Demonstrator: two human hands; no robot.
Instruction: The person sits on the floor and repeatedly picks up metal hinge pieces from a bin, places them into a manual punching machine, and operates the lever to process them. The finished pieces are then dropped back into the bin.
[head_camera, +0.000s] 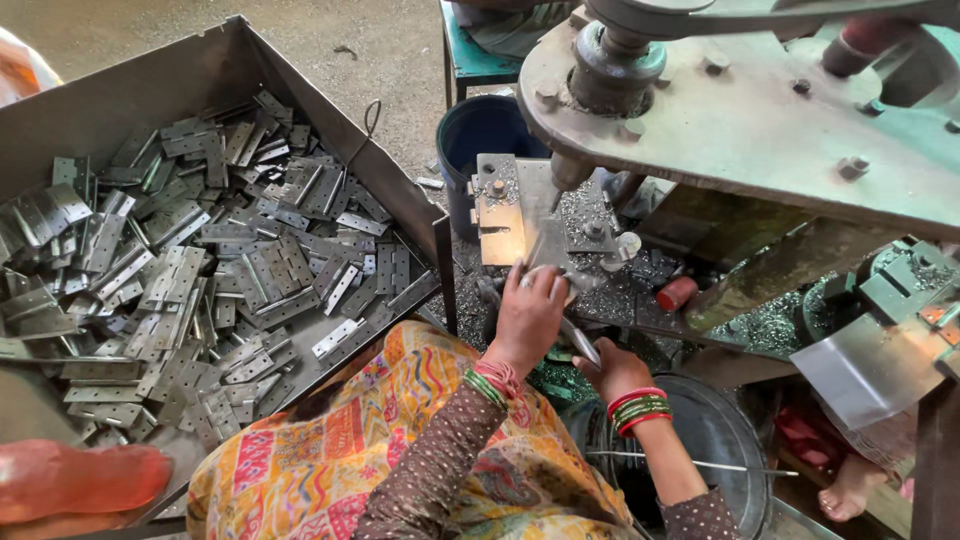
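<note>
The person wears brown sleeves with fine pale dots and a bright yellow garment printed in red, pink and green. The left wrist (492, 380) and right wrist (638, 408) both carry red and green bangles.

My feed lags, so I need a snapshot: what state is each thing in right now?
Left hand: closed on a metal piece at the press bed.
Right hand: gripping a flat metal piece, low by the press.
Press: punch raised above the bed.
Tray: heaped with loose hinge plates.
Blue bucket: upright, contents hidden.
Drum: open-topped, a thin rod lying across it.
</note>
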